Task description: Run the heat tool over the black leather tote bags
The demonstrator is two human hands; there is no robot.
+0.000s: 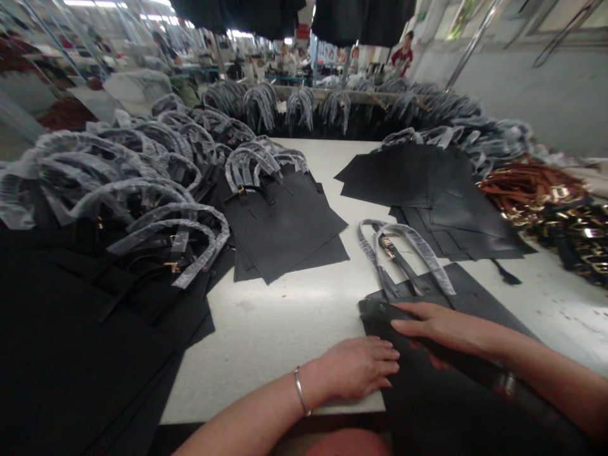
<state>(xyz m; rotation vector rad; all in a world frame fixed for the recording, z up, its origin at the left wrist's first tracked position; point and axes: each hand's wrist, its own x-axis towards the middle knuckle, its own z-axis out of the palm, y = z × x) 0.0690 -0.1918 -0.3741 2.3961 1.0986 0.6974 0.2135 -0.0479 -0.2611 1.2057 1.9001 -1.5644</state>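
Under the left hand (358, 368), fingers extended together, I see the edge of a black panel (422, 408). The right hand (449, 329) is curled around dark material (380, 310) above it, with plastic-wrapped handles (431, 256) just beyond.

Panel (427, 396) before handles (431, 256) (buckles (589, 233) right)

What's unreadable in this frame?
All head view:
- Right hand: some fingers, hidden behind the black piece it grips.
- Black piece: near end, cut off by the bottom edge.
- Left hand: palm, hidden by its own back.
- Left pile: cut off by the left edge.
- Far worker: hands too small, blurred.
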